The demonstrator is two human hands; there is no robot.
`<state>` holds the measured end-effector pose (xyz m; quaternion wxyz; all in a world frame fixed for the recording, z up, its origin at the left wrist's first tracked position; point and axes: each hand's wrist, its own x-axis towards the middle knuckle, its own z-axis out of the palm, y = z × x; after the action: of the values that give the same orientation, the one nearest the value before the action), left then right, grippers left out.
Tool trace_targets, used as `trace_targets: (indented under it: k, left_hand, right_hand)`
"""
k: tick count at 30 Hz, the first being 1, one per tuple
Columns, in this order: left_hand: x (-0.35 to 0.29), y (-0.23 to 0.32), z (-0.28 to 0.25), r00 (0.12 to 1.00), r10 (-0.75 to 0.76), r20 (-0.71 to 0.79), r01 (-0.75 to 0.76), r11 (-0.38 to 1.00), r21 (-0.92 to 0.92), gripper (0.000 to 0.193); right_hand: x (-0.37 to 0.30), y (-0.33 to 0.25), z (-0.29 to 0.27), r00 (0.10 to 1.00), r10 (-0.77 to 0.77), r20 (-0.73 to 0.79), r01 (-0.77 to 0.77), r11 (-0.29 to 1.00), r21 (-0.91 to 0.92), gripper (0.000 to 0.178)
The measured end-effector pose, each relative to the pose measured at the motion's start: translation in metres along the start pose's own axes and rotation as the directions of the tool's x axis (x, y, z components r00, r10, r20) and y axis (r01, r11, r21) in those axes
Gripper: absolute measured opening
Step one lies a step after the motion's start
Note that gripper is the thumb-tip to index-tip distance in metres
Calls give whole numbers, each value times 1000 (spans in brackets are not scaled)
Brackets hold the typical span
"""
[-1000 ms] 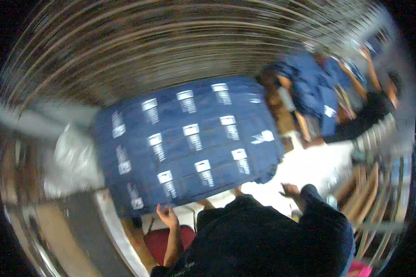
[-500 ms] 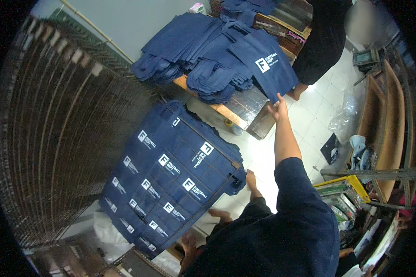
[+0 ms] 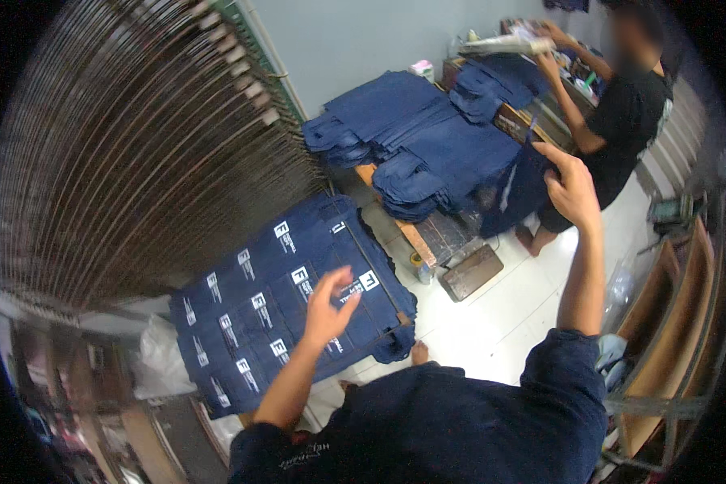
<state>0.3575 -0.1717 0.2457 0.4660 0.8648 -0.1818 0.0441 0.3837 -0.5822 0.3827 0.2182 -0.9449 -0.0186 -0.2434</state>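
Standing beside printed bags (image 3: 254, 302) laid in rows at near left, seemingly done; holding the left hand (image 3: 328, 310) loosely spread above them, touching nothing visible; farther right, pinching a blurred bag (image 3: 518, 194) by its edge with the right hand (image 3: 571, 187); beyond, facing piles (image 3: 395, 113) on the table (image 3: 452, 238), seemingly yet to be handled.

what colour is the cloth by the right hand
Navy cloth with a white streak, best in head view.

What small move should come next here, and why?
Probably bring the left hand across to take the free edge of the bag: the right hand seems to hold it by one end, while the left is open and empty above the printed bags.
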Motion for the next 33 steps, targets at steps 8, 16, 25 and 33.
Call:
trace_targets:
  k: [8,16,25,33]
  left_hand:
    - [104,69,-1,958,270,101,-260,961,-99,110]
    - [71,64,-4,973,19,231,88,892,-443,33]
    - [30,62,-49,953,-217,-211,9,718,-696,28]
    - [-56,4,-119,778,-488,-395,22,649,-760,35]
  right_hand:
    - [12,-113,-53,784,-492,380,528,849,10,38]
    - [25,-110,15,878,-461,129,437,881,180,44]
    - [-264,93,234,408,352,843,-904,284,319,59]
    - [-249,-163,285,195,-379,905,-943,-325,68,115]
